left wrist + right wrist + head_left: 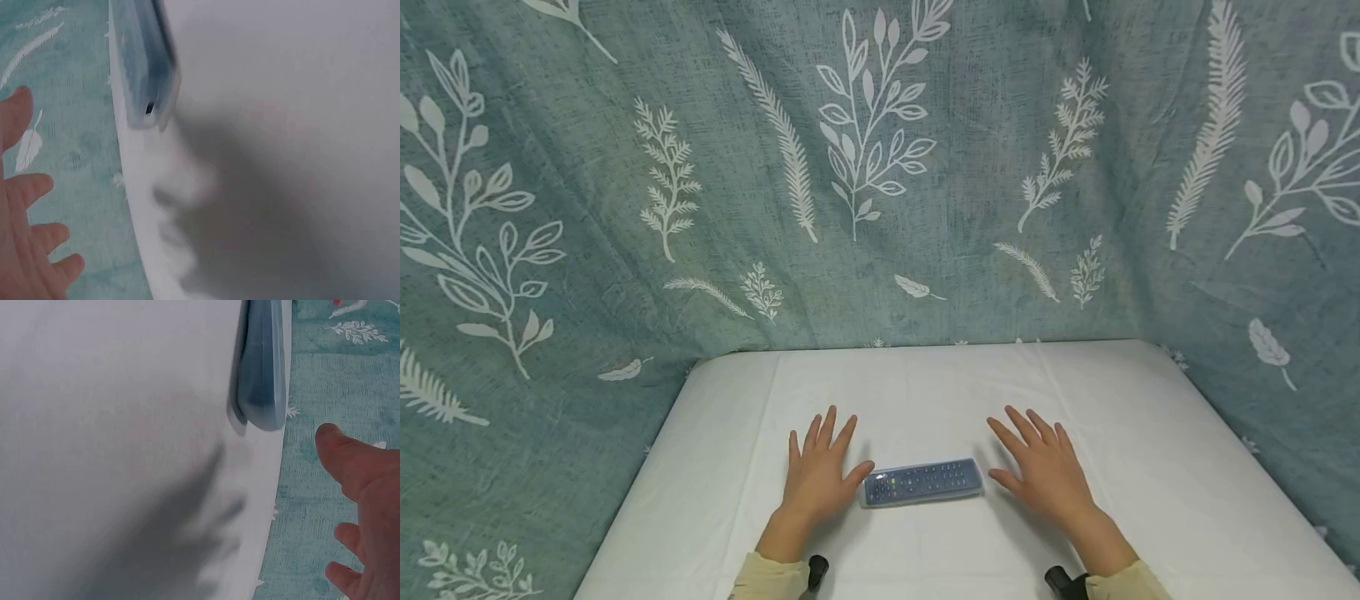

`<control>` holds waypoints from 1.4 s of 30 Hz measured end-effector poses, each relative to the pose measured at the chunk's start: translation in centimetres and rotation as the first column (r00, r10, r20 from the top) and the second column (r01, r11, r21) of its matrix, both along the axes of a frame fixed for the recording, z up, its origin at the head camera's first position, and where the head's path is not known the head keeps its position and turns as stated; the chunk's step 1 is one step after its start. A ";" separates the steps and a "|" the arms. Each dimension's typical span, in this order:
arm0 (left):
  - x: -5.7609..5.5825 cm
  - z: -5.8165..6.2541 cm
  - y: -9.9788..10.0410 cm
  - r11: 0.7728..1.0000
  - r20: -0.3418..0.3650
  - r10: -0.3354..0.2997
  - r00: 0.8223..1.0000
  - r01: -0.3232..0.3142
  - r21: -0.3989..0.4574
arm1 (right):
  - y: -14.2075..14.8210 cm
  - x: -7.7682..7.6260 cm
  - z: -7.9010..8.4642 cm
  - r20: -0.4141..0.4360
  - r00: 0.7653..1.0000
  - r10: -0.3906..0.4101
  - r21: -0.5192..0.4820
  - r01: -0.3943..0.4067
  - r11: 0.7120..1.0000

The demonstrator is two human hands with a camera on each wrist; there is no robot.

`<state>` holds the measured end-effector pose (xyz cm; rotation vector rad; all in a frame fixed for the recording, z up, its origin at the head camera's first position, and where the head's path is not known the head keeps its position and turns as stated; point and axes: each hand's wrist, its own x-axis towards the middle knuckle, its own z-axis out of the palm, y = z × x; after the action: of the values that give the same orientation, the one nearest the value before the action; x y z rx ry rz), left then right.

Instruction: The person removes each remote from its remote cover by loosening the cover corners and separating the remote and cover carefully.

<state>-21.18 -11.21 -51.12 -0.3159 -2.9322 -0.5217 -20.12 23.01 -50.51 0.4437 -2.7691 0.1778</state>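
A dark blue-grey remote control in a clear cover lies crosswise on the white table, its buttons facing up. My left hand hovers at its left end, fingers spread, the thumb tip overlapping the corner in the head view. To the right of the remote, my right hand is spread out too, its thumb a short way from that end. Neither hand grips anything. One end of the remote shows in the left wrist view beyond the left hand. The other end appears in the right wrist view beside the right hand.
A white cloth covers the table. Behind it and at both sides hangs a green-blue curtain with white leaf prints. Dark straps with small black devices sit at both wrists, by the pale yellow sleeves.
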 end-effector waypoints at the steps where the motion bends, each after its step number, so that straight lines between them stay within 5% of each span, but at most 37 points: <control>1: 0.1 -0.1 0.1 1.000 0.007 -0.009 1.000 0.009 0.001 | -0.2 0.0 -0.1 0.005 1.000 0.002 0.002 -0.002 1.000; 23: 1.2 -1.8 1.8 0.994 0.126 -0.112 0.986 0.111 0.019 | -3.6 0.7 -2.5 0.064 0.995 0.082 -0.026 -0.081 0.996; 42: 1.5 -2.7 2.0 0.996 0.123 -0.088 0.988 0.091 -0.016 | -4.9 1.2 -2.9 0.191 0.982 -0.002 0.009 0.000 1.000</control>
<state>-19.73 -9.24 -53.81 -0.4351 -3.0553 -0.5396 -18.92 18.14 -53.36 0.4487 -2.9590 0.2179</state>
